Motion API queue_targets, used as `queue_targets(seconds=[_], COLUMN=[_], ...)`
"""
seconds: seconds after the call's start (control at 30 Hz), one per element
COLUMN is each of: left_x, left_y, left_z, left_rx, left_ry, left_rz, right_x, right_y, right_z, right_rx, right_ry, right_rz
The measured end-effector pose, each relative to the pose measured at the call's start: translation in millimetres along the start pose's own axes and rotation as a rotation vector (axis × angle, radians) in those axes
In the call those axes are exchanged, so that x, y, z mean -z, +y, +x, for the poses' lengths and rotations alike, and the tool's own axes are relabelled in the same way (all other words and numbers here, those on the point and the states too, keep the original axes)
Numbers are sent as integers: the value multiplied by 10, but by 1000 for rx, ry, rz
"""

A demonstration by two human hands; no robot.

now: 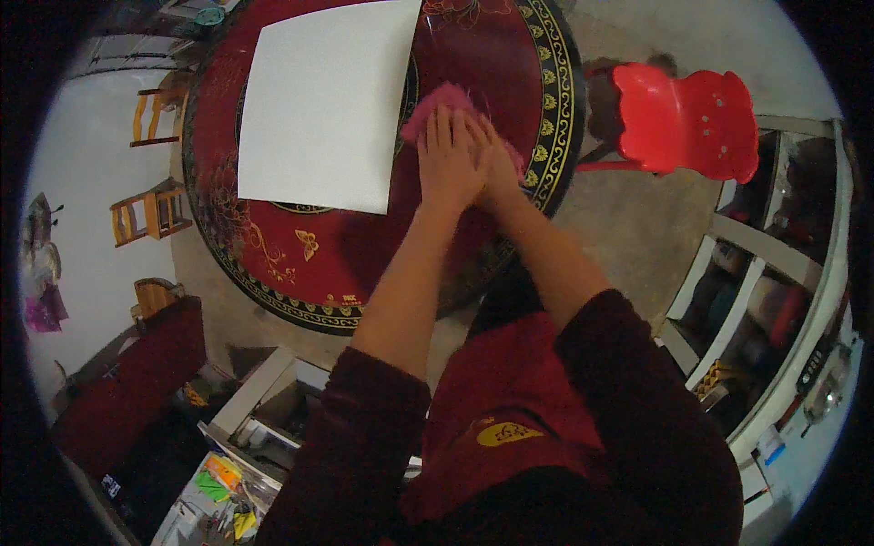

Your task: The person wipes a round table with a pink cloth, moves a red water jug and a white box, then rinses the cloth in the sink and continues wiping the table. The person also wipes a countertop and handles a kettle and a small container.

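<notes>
A pink cloth point(437, 102) lies on the dark red round table point(369, 256), to the right of a large white sheet point(321, 109). My left hand point(450, 160) presses on the cloth with its fingers stretched forward. Beside it and partly under it, my right hand point(498, 164) also rests on the cloth, which shows past both hands at the upper left and at the right. The white sheet covers much of the table's middle, and its right edge is close to my left hand. Gold flowers and a butterfly decorate the tabletop.
A red plastic chair point(655, 119) stands at the table's right side. Wooden chairs point(157, 211) stand to the left by the wall. White shelving point(730, 321) with stored things is at the right. A cluttered white surface point(177, 512) lies at the lower left.
</notes>
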State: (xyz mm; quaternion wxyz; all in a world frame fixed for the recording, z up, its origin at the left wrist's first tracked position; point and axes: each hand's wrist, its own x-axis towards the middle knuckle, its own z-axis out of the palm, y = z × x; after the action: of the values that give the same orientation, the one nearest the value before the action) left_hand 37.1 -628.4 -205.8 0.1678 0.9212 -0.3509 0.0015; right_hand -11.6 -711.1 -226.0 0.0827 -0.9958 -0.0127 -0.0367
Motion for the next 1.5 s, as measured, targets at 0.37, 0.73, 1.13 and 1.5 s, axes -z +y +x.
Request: queue_targets(seconds=[0.37,0.73,1.13,1.5], left_x=[637,49,-572,-567], left_y=[589,1288,1255,1141], left_z=[-2021,-735,2133,2254], left_rx=[294,316,275,275], left_ry=[-425,-236,34,33], left_rz=[-87,-111,-178,-123], right_x=[-165,322,339,281], right_y=[-1137,456,2456,2370], right_z=[-1807,-1235,867,1034], right_rx=[172,248,186,78], right_ry=[-88,-198,-39,40], right_rz=[379,186,-79,-44])
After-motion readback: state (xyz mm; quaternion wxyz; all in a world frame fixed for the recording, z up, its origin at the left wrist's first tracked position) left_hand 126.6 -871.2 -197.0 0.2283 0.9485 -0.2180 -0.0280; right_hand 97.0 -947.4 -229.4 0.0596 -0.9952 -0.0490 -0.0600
